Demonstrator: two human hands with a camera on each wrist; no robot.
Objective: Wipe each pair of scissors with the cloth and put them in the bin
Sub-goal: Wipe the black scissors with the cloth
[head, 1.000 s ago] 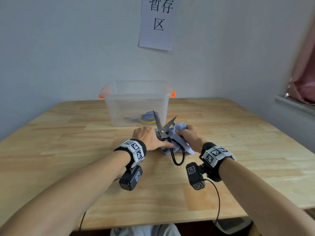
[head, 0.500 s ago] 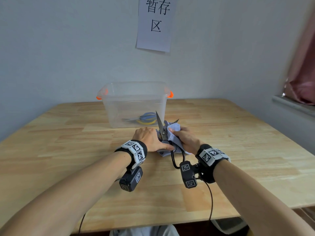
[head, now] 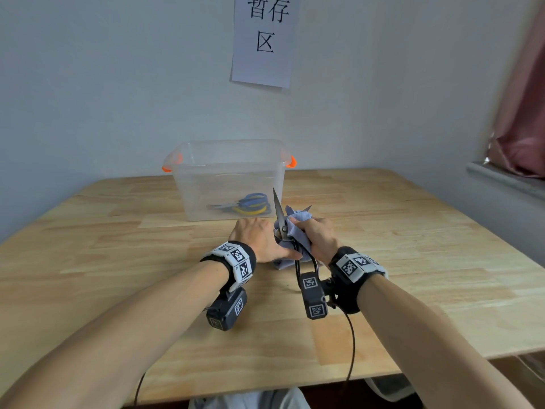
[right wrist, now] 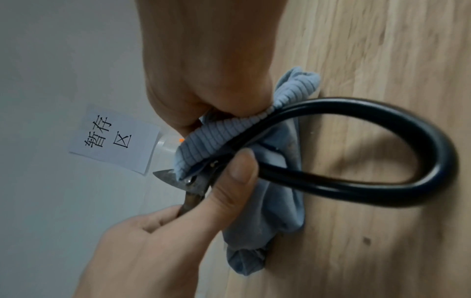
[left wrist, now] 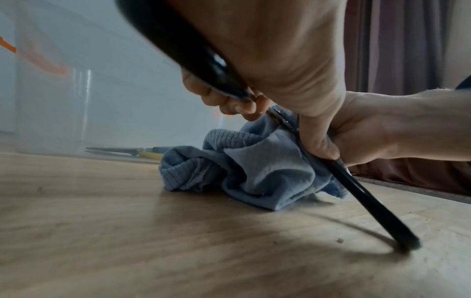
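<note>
Between our hands on the bench, the cloth has climbed one blade; left hand still grips the scissors, right hand clamps cloth; wiping continues.

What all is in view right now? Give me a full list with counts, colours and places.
black-handled scissors: one, steel blades open and pointing up, handle loops on the table, between both hands
cloth: one, light blue, bunched round one blade and trailing on the table
bin: one, clear with orange handles, far side of the table by the wall
scissors in the bin: blue and yellow handles, on the bin floor; count unclear
table: one, light wood
paper sign: one, white with black characters, on the wall
curtain: pink, far right
left hand: grips the scissors near the pivot
right hand: holds the cloth on a blade
</note>
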